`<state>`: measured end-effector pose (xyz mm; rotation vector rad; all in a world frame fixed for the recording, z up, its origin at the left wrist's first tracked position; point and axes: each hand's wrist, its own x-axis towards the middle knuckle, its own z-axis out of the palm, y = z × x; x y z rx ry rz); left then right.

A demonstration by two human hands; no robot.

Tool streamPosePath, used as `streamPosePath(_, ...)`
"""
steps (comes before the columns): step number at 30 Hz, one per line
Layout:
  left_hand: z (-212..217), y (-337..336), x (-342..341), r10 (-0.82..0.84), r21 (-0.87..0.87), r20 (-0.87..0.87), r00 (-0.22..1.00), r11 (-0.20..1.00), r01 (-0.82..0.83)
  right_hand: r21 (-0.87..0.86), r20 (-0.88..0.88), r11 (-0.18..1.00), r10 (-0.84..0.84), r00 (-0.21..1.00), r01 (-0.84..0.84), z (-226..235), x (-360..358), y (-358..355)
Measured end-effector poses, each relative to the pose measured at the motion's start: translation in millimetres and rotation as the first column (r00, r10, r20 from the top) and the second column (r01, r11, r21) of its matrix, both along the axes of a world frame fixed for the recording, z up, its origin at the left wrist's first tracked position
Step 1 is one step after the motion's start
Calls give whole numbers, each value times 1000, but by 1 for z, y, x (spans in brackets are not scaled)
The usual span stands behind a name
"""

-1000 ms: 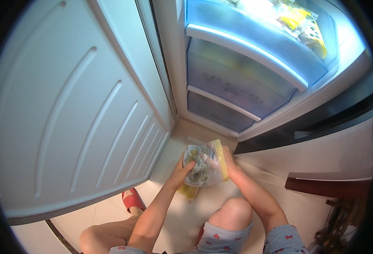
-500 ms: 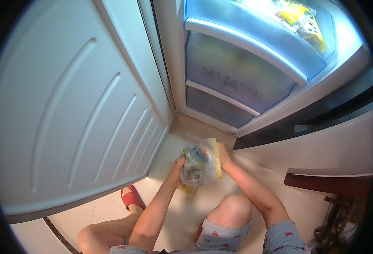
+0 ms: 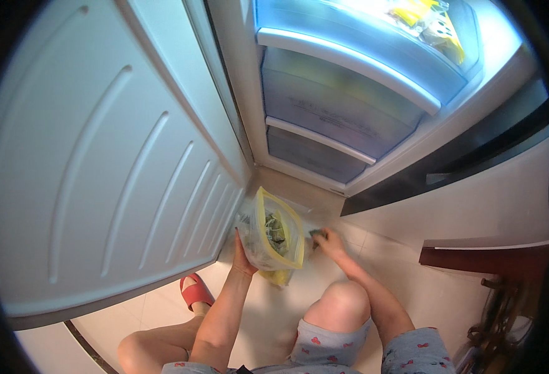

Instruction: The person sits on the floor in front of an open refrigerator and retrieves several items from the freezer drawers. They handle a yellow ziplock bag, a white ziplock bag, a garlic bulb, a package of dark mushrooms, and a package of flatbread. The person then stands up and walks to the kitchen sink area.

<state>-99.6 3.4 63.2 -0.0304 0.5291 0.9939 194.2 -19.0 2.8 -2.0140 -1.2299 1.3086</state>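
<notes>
A clear zip bag (image 3: 257, 240) with a yellow rim gapes wide at its mouth, and dark green leafy bundles (image 3: 276, 230) tied with pale string show inside. My left hand (image 3: 243, 257) is closed around the bag's left side and lower part. Just right of the bag's mouth, my right hand (image 3: 332, 244) pinches a small dark green bundle (image 3: 316, 235), which is clear of the bag; its exact kind is too small to tell. Below the bag, a yellowish package (image 3: 278, 276) shows in part, its contents unclear.
An open white fridge door (image 3: 100, 187) stands along the left. Ahead are bluish see-through freezer drawers (image 3: 343, 100), the top one pulled out with yellow-and-clear packages (image 3: 433, 28). A dark red wooden piece (image 3: 486, 255) stands at the right. My foot wears a red slipper (image 3: 196, 292).
My right hand has come out of the bag to the right, now with a dark green bundle. The bag has tilted so that its mouth and contents show.
</notes>
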Motion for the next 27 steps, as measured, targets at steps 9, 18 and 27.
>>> streamPosePath(9,20,19,21,68,50,246,967,995,-82,-66,322,919,389,863,-390,-11,-3,-49)
streamPosePath(18,86,23,57,194,142,113,975,968,-209,566,-130,800,325,937,-199,267,-30,15)
streamPosePath(27,150,29,102,117,100,258,959,984,-147,748,-186,661,125,975,58,351,-53,36)
